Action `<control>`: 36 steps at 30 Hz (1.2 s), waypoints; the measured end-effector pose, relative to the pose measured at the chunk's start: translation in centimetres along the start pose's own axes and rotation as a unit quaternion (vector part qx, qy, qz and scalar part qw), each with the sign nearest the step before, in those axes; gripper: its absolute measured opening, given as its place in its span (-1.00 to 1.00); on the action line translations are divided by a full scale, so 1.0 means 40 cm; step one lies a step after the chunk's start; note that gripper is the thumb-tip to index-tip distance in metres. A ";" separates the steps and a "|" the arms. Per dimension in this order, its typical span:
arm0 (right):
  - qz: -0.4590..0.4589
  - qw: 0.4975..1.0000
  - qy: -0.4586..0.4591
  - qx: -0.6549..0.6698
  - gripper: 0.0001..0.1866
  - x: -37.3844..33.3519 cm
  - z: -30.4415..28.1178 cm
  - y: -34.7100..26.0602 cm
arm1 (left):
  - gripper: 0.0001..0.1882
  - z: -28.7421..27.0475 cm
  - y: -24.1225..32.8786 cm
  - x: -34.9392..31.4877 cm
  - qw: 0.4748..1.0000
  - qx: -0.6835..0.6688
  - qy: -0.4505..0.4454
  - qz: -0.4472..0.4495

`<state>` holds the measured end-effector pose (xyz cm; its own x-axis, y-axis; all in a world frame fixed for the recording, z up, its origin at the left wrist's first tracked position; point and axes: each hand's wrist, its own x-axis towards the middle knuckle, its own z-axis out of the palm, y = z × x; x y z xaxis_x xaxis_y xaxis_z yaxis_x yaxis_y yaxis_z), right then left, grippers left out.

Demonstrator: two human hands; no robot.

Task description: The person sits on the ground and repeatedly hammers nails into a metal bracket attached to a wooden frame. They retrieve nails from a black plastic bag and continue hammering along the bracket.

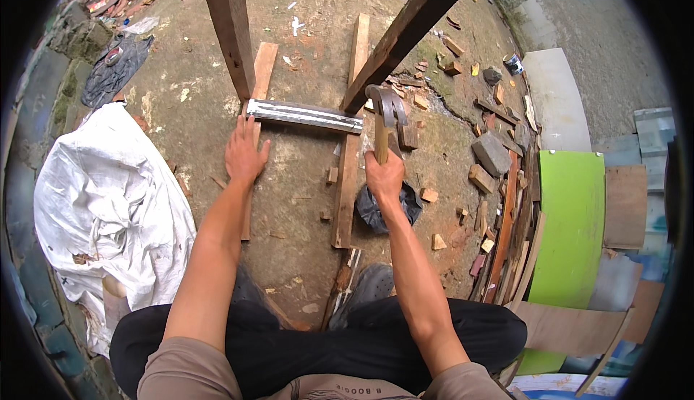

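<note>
My right hand [384, 177] is closed around the wooden handle of a claw hammer [389, 107]. The hammer's metal head is raised beside the right end of a short crosspiece [303, 114], a dark board with white streaks. My left hand [245, 153] lies with its fingers stretched out over the left floor beam [264, 67], fingertips close to the crosspiece's left end. That crosspiece spans from the left beam to the right floor beam [348, 176]. Rising near its ends are a left post [230, 31] and a slanting right post [412, 35], both brown wood.
A white sheet [116, 198] is heaped on the left. Black plastic [372, 216] lies by the right beam. Wood offcuts [481, 177] and a grey block [491, 154] are scattered to the right, beside long planks [502, 226] and a green panel [571, 226].
</note>
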<state>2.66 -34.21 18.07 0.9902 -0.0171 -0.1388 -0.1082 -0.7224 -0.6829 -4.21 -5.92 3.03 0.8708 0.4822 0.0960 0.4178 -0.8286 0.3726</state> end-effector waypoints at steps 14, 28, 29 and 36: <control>0.055 0.997 -0.029 -0.042 -0.64 0.007 0.037 0.083 | -0.12 -0.005 0.012 0.005 1.000 -0.012 0.005 0.008; 0.112 0.993 -0.034 -0.026 -0.64 0.041 0.077 0.142 | -0.12 0.012 -0.001 0.003 1.000 -0.017 0.008 0.015; 0.103 0.994 -0.034 -0.021 -0.64 0.039 0.072 0.122 | -0.12 0.006 -0.011 0.009 1.000 -0.013 0.007 0.015; 0.114 0.992 -0.057 0.018 -0.67 -0.003 0.055 0.080 | -0.11 0.005 -0.011 0.007 1.000 -0.014 0.006 0.012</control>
<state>1.99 -35.01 14.31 0.9233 -0.0977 -0.3714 -0.3337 -0.6830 -0.6498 -4.11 -5.47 2.71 0.8771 0.4661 0.1156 0.3900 -0.8318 0.3951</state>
